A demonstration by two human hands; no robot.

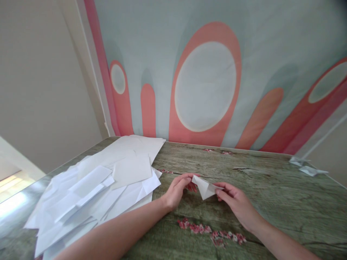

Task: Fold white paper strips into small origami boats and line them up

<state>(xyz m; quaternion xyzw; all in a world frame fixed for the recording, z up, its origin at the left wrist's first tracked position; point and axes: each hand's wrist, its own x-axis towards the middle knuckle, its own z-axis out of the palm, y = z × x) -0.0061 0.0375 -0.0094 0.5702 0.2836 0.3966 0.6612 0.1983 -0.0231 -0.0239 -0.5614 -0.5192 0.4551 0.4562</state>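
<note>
A small folded piece of white paper (205,187) is held just above the wood-patterned table, its lower point hanging down. My left hand (179,188) pinches its left corner between thumb and fingers. On the other side, my right hand (233,199) grips the right corner with thumb and fingertips. The paper has triangular folds with a crease down its front.
A large spread pile of white paper sheets (132,169) covers the left of the table (260,187). Two small folded white papers (313,170) lie at the far right edge. Behind the table stands a wall with a coral and grey-green pattern (206,135).
</note>
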